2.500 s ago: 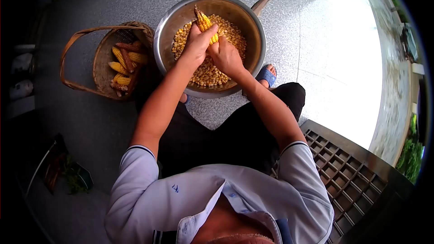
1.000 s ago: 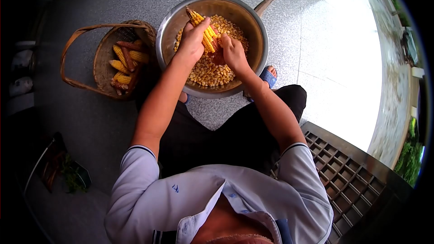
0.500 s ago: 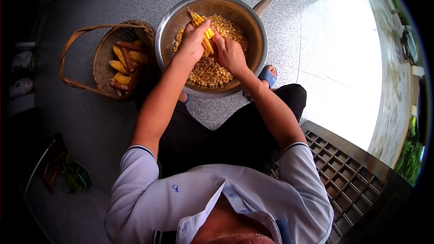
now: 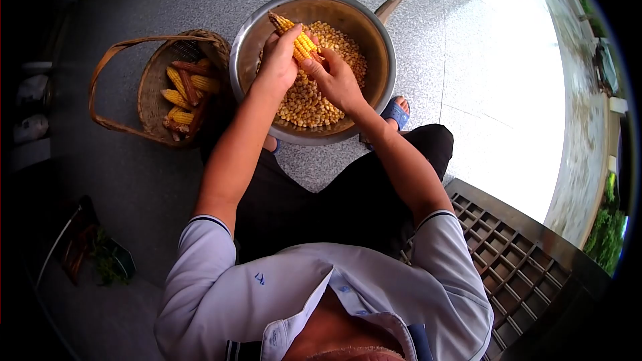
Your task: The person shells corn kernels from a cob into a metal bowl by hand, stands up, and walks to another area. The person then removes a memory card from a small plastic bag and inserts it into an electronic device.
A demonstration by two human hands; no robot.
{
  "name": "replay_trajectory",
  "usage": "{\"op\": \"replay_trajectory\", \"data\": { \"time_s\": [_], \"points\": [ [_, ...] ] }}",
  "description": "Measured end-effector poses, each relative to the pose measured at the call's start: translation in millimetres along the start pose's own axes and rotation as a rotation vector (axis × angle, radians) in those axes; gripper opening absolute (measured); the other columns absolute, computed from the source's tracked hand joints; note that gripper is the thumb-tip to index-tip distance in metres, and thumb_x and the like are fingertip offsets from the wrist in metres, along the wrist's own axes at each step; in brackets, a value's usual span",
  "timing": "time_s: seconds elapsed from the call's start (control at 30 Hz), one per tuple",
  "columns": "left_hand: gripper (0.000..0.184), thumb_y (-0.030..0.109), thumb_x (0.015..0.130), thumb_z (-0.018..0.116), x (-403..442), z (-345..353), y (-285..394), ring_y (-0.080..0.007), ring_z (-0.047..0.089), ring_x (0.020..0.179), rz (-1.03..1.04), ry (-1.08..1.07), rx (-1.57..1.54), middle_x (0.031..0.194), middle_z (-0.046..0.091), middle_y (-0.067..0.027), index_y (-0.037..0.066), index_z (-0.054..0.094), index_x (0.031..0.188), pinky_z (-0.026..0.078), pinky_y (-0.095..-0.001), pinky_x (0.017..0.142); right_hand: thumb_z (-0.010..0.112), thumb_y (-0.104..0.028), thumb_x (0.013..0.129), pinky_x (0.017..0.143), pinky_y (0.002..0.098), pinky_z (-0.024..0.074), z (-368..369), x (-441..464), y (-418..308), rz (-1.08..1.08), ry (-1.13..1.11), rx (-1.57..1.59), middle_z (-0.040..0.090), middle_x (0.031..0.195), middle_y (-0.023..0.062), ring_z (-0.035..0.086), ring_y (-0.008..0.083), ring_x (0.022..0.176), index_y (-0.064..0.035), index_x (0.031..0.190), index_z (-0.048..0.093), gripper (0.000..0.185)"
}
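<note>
A yellow ear of corn [image 4: 305, 45] is tilted above the wide metal bowl [image 4: 382, 70], its brownish tip pointing up and to the left. My left hand [image 4: 279, 63] is closed around its middle, thumb along the top. At the lower end, my right hand [image 4: 336, 81] grips the ear, with the thumb pressed near the kernels; its other fingers are partly hidden. Many loose corn kernels [image 4: 311, 105] cover the bottom of the bowl beneath both hands.
Left of the bowl stands a woven basket [image 4: 145, 93] with a tall handle, holding several corn ears [image 4: 176, 99], some reddish. A wooden leg or handle [image 4: 392, 5] sticks out behind the bowl. At lower right is a dark grid rack [image 4: 505, 254].
The ear has shifted slightly up and left with my left hand. My right thumb has moved down and left along the lower end, and the right hand has turned a little.
</note>
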State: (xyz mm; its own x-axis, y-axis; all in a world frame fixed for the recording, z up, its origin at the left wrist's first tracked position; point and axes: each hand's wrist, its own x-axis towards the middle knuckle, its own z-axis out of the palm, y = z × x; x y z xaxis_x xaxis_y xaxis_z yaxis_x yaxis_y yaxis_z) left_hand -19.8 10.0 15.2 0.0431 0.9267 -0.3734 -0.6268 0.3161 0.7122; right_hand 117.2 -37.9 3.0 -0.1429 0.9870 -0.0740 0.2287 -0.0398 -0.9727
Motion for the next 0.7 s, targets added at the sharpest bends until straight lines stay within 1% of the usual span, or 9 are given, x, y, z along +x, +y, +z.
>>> {"op": "replay_trajectory", "data": {
  "time_s": [0.07,0.1,0.13,0.33,0.4,0.47,0.53,0.63,0.7],
  "points": [
    [0.023,0.014,0.095,0.056,-3,5,1,-0.0255,0.062,0.085,0.033,0.030,0.018,0.093,0.060,-0.0146,-0.003,0.051,0.109,0.053,-0.0397,0.077,0.051,-0.037,0.098,0.064,0.0397,0.0490,-3,0,-3,-0.103,-0.028,-0.094,0.064,0.076,0.0178,0.064,0.0313,0.068,0.0031,0.102,0.059,0.041],
    [0.021,0.014,0.095,0.056,-4,6,2,-0.0248,0.062,0.085,0.035,0.014,0.042,0.092,0.060,-0.0136,-0.002,0.051,0.108,0.053,-0.0387,0.077,0.040,-0.039,0.102,0.062,0.0339,0.0477,-3,-2,-5,-0.137,-0.020,-0.127,0.061,0.070,0.0121,0.060,0.0216,0.062,0.0007,0.098,0.059,0.044],
    [0.019,0.013,0.095,0.056,-4,6,3,-0.0242,0.062,0.084,0.037,-0.002,0.067,0.092,0.060,-0.0126,-0.002,0.052,0.107,0.053,-0.0377,0.076,0.040,-0.039,0.102,0.062,0.0339,0.0477,-4,-2,-6,-0.138,-0.021,-0.126,0.061,0.070,0.0121,0.060,0.0216,0.062,0.0007,0.098,0.059,0.044],
    [0.015,0.012,0.095,0.056,1,-2,-3,-0.0212,0.063,0.081,0.095,-0.118,0.140,0.088,0.061,-0.0092,0.001,0.054,0.104,0.052,-0.0348,0.075,0.033,-0.037,0.104,0.054,0.0333,0.0463,-3,-1,-5,-0.039,0.024,-0.040,0.061,0.061,0.0115,0.060,0.0208,0.054,0.0026,0.083,0.056,0.050],
    [0.014,0.012,0.095,0.057,-1,0,-3,-0.0209,0.063,0.081,0.103,-0.108,0.142,0.088,0.061,-0.0090,0.001,0.055,0.104,0.052,-0.0346,0.074,0.032,-0.035,0.104,0.047,0.0307,0.0453,-11,1,-9,0.138,-0.049,0.104,0.061,0.059,0.0105,0.058,0.0182,0.049,0.0021,0.080,0.056,0.051],
    [0.014,0.012,0.095,0.057,-2,2,-3,-0.0207,0.062,0.080,0.112,-0.098,0.144,0.087,0.061,-0.0088,0.001,0.055,0.103,0.051,-0.0344,0.074,0.030,-0.031,0.104,0.043,0.0321,0.0455,-7,4,-1,0.089,-0.040,0.107,0.064,0.065,0.0155,0.057,0.0180,0.044,0.0037,0.085,0.057,0.048],
    [0.014,0.012,0.095,0.058,-1,1,-4,-0.0201,0.062,0.080,0.098,-0.085,0.139,0.087,0.061,-0.0084,0.002,0.055,0.103,0.051,-0.0339,0.074,0.033,-0.034,0.104,0.045,0.0308,0.0472,-5,2,-4,0.277,-0.039,0.471,0.062,0.065,0.0127,0.058,0.0177,0.047,0.0045,0.098,0.056,0.046],
    [0.011,0.012,0.091,0.062,1,1,-7,-0.0184,0.062,0.073,0.126,-0.114,0.122,0.081,0.061,-0.0075,0.003,0.057,0.094,0.052,-0.0319,0.069,0.040,-0.037,0.103,0.046,0.0295,0.0484,-7,0,-14,0.311,-0.062,0.545,0.059,0.066,0.0098,0.058,0.0171,0.050,0.0050,0.108,0.053,0.044],
    [0.013,0.012,0.093,0.061,0,0,-8,-0.0180,0.062,0.078,0.108,-0.110,0.156,0.085,0.061,-0.0070,0.003,0.056,0.100,0.051,-0.0321,0.073,0.043,-0.037,0.102,0.046,0.0293,0.0484,-7,-1,-17,0.270,-0.077,0.391,0.058,0.066,0.0085,0.059,0.0168,0.051,0.0037,0.115,0.052,0.044]
  ]
}}
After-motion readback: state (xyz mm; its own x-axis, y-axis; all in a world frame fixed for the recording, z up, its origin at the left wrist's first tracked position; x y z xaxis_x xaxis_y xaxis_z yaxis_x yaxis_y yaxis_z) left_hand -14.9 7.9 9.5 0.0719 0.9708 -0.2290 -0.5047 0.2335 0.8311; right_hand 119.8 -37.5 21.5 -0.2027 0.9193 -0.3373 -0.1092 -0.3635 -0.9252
